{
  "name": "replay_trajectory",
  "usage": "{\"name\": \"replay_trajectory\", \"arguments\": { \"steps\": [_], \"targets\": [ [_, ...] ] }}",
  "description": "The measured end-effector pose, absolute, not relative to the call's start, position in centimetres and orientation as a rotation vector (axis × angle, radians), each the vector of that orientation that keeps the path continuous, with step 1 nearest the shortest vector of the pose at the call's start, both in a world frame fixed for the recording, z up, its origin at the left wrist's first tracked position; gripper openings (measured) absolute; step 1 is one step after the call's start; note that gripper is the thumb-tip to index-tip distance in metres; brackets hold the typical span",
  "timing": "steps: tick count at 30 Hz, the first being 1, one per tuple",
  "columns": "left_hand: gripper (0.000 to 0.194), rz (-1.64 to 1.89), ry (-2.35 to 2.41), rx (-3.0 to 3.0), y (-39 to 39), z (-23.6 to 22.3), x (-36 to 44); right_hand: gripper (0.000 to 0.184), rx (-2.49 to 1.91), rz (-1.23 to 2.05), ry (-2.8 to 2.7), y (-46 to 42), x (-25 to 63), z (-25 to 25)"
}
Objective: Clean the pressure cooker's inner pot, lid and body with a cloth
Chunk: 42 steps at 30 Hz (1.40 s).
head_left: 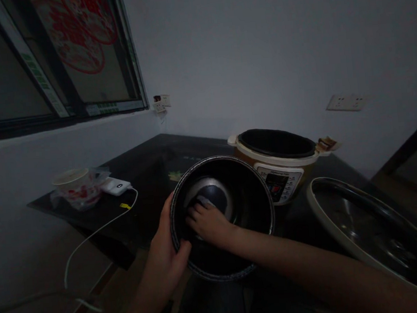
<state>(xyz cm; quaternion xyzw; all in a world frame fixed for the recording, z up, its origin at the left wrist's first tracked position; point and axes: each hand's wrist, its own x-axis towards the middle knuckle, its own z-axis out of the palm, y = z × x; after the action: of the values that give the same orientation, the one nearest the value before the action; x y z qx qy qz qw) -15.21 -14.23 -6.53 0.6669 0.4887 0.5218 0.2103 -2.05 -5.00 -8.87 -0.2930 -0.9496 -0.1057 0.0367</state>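
A dark inner pot of an electric cooker [248, 197] is tilted towards me, its mouth facing the camera. My left hand [169, 250] grips its left rim, with the thumb over the edge and the fingers around the outside wall. Deep inside the pot, my right hand [209, 222] presses down with curled fingers near the shiny bottom. A bit of pale cloth [205, 200] shows at those fingertips, mostly hidden by the hand. Behind the pot stands the electric pressure cooker body [248, 155], lidless, with a control panel on its front.
The cooker's lid [327, 221] lies at the right. On the dark table [146, 157], a bagged paper bowl [74, 187] and a white power bank [116, 186] with a trailing cable [101, 227] sit at the left. Wall sockets [345, 102] are behind.
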Motion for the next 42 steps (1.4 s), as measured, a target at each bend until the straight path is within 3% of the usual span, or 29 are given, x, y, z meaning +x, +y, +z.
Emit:
{"name": "replay_trajectory", "arguments": {
  "steps": [10, 22, 32, 42],
  "targets": [
    [0.074, 1.419, 1.325, 1.898, -14.4, -5.9, -15.1, 0.034, -1.381, -0.327, -2.692, -0.3, 0.8, -4.0],
    [0.076, 1.449, 1.359, 1.902, -14.6, -6.2, -14.9, 0.03, -1.022, -0.096, -2.985, -6.3, -2.5, -8.3],
    [0.067, 1.478, 1.283, 1.974, -15.1, -6.2, -14.5, 0.048, -1.465, -0.117, -2.719, -0.8, 2.5, -3.9],
    [0.071, 1.519, 1.371, 2.011, -14.4, -6.3, -14.8, 0.043, -1.443, -0.103, -2.654, 0.5, 1.1, -4.4]
  ]
}}
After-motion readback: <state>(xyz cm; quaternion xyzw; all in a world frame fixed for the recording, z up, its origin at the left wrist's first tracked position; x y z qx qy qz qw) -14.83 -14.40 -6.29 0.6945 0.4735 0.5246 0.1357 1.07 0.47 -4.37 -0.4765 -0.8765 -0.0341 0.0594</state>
